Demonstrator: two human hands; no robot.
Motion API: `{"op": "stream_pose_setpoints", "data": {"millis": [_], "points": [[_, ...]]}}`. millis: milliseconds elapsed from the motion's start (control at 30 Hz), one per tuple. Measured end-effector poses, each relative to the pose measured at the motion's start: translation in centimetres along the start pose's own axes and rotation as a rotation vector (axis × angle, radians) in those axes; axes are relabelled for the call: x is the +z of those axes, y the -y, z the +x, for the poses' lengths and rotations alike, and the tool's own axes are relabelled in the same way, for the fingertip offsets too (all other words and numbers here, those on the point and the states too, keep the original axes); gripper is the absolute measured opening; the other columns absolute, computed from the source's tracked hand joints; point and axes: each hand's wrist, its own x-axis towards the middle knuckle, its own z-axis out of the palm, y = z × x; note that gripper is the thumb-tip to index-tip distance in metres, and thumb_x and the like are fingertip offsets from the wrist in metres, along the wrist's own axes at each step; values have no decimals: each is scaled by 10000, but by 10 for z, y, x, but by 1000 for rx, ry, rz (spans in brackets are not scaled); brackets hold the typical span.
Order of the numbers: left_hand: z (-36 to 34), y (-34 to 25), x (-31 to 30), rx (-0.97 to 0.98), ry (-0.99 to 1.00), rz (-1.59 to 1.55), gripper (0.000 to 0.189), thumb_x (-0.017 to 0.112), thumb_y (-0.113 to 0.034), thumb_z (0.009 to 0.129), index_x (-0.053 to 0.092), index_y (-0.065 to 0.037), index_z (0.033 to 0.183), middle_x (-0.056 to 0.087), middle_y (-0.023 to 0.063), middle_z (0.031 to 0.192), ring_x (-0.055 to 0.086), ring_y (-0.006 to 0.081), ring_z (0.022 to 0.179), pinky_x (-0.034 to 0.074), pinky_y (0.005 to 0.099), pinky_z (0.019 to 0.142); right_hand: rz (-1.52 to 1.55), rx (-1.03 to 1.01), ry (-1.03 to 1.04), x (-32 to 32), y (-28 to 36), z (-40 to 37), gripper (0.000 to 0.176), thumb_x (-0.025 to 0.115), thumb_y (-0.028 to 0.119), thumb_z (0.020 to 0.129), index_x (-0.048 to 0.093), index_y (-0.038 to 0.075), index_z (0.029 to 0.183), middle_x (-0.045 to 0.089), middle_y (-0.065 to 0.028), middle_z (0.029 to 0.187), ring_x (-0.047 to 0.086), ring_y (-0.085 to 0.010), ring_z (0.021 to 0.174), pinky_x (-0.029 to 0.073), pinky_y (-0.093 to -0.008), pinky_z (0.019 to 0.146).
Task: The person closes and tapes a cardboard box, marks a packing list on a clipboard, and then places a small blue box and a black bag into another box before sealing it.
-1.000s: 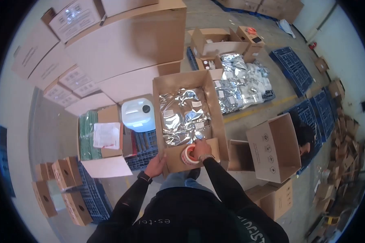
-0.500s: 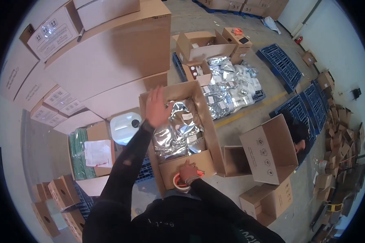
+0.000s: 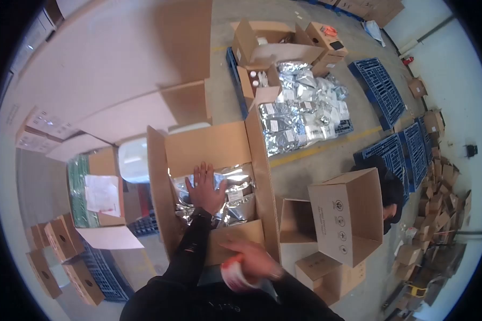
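Note:
An open cardboard box [image 3: 206,145] stands before me, with silver foil bags [image 3: 234,206] inside. My left hand [image 3: 208,193] lies on the bags, palm down with its fingers spread. The box's far flap leans inward behind them. Over the near flap [image 3: 238,231] is my right hand [image 3: 254,259], smeared by motion. Close under its palm is a white and orange roll of tape [image 3: 236,275], which the hand seems to grip; the exact hold is partly hidden.
A white jug [image 3: 134,160] and a carton with green contents [image 3: 79,190] stand left. Empty cartons [image 3: 329,214] are at right beside a person in dark clothing [image 3: 389,187]. Farther off, foil bags [image 3: 289,125] cover a pallet. Big cartons [image 3: 134,59] rise at upper left.
My left hand has moved from the box's far left side down onto the foil bags. The far flap now leans inward. My right hand has shifted nearer me, and the tape roll with it.

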Motion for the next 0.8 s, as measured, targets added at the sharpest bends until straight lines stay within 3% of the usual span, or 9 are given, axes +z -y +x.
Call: {"op": "stream_pose_setpoints", "data": {"millis": [33,100,200,267,433,500,600,667,800], "points": [[0,1,-2,-8,-2,-27,686,653,-523,876,578,-116,1422,490,93,1553,422,298,1450,190,623,1200,148,-86,-6,-37,9,-18,621,716,195,819,600,161,1429,435,-201,1574,544,-348,1339,448,-441,1098],[1,5,0,-18,-12,-83,677,676,-525,856,603,-129,1401,511,73,1539,438,283,1438,188,637,1197,1276,427,-293,-123,87,-36,729,708,186,843,485,185,1537,374,-179,1624,477,-204,1413,419,-378,1136],[-2,9,11,-30,-26,-67,676,715,-498,819,612,-156,1393,522,33,1531,453,259,1427,220,659,1176,144,351,-328,-190,1,-1,924,710,47,772,339,199,1604,311,-160,1658,629,-227,1219,525,-375,1000],[4,8,11,-41,-29,-62,656,719,-477,813,620,-161,1379,529,21,1525,452,261,1426,242,673,1160,-203,184,-253,-188,-40,29,1008,703,-19,738,284,202,1628,256,-162,1679,685,-249,1135,568,-383,930],[4,19,6,21,-31,-103,496,611,-376,943,604,-143,1380,554,70,1493,494,320,1385,240,618,1184,-514,-85,-69,-89,-40,129,1011,727,3,694,329,200,1602,141,-185,1703,738,-319,930,601,-424,756],[-1,30,12,-137,-152,-580,468,592,-305,983,580,-67,1386,554,144,1478,512,335,1367,265,545,1198,-803,20,37,-61,-34,154,1003,755,46,696,344,209,1597,119,-207,1702,745,-319,874,598,-429,711],[11,-3,-98,-639,-547,-1363,483,591,-246,997,538,28,1391,553,228,1451,508,333,1370,281,484,1203,-950,60,-18,-35,-63,176,1005,774,120,704,328,227,1598,146,-216,1691,742,-359,833,600,-440,721],[-23,0,-183,-171,-367,-945,606,614,-217,983,420,95,1466,507,280,1469,464,334,1399,293,469,1199,-959,67,56,-45,-44,173,988,772,142,723,327,232,1600,151,-213,1690,741,-352,830,602,-446,706],[-60,52,-232,-221,18,-781,770,625,-242,967,256,90,1556,305,302,1601,274,392,1509,189,504,1233,-894,-70,83,-65,-65,175,946,790,178,750,365,297,1587,131,-194,1701,733,-298,956,598,-406,774]]}}
